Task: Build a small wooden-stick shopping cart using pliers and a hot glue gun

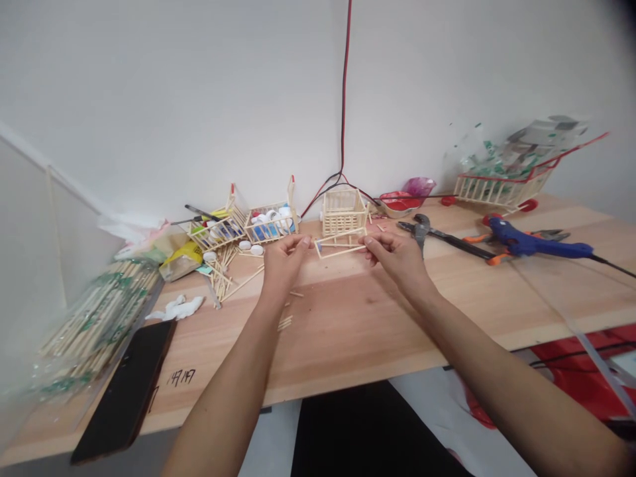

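Note:
A small rectangular frame of thin wooden sticks is held above the table between my hands. My right hand pinches its right end between thumb and fingers. Close by the frame's left end, my left hand has thumb and forefinger pressed together; what they hold, if anything, is too small to make out. Just behind the frame stands a small basket built of wooden sticks, partly covered by it. Short cut stick pieces lie on the table near my left forearm.
Two stick carts filled with small items stand at back left, beside loose sticks. Bagged sticks and a black phone-like slab lie left. Pliers, a blue glue gun and a red-trimmed cart are right.

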A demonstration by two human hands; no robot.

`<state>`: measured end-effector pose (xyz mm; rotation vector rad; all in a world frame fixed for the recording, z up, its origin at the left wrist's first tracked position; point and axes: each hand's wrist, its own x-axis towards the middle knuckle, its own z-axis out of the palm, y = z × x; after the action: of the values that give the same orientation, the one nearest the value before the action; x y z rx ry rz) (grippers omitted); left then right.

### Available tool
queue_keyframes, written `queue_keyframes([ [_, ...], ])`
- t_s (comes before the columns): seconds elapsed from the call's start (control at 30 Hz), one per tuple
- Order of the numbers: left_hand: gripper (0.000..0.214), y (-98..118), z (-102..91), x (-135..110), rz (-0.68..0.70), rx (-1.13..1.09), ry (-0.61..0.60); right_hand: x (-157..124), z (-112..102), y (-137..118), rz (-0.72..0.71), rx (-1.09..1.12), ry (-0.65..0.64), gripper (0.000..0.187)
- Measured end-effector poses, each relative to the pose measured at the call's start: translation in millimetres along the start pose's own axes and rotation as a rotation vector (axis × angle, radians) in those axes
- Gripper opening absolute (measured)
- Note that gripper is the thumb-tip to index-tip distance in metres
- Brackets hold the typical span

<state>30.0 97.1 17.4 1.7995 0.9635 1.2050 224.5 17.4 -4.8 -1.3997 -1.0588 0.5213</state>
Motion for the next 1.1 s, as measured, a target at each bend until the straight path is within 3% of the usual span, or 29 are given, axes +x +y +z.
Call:
queue_keyframes([
  [0.33, 0.022, -3.9, 2.5, -2.6, -0.048, 0.018, -0.083, 0.7, -0.7, 4.6, -0.02, -0.011, 0.037, 0.033],
  [0.67, 0.026, -4.5, 4.4, -2.9, -0.056, 0.081, -0.061, 0.1, 0.2, 5.0, -0.031, -0.022, 0.019, 0.032],
  [0.73, 0.028, -2.1, 2.8, -3.0, 0.03, 0.165, 0.018, 0.2, 1.0, 6.2, -0.035, -0.025, 0.012, 0.033],
  [0.83, 0.026, 2.1, 4.0, -6.0, 0.283, 0.39, 0.119, -1.9, 4.3, 8.2, -0.054, -0.033, -0.035, 0.034],
  [0.93, 0.023, 4.7, 10.3, -11.9, 0.439, 0.592, 0.05, -6.1, 9.3, 8.6, -0.061, -0.066, -0.088, 0.033],
  [1.1, 0.026, 2.7, 18.3, -17.5, 0.471, 0.705, -0.031, -12.1, 15.6, 4.5, -0.057, -0.098, -0.142, 0.03],
])
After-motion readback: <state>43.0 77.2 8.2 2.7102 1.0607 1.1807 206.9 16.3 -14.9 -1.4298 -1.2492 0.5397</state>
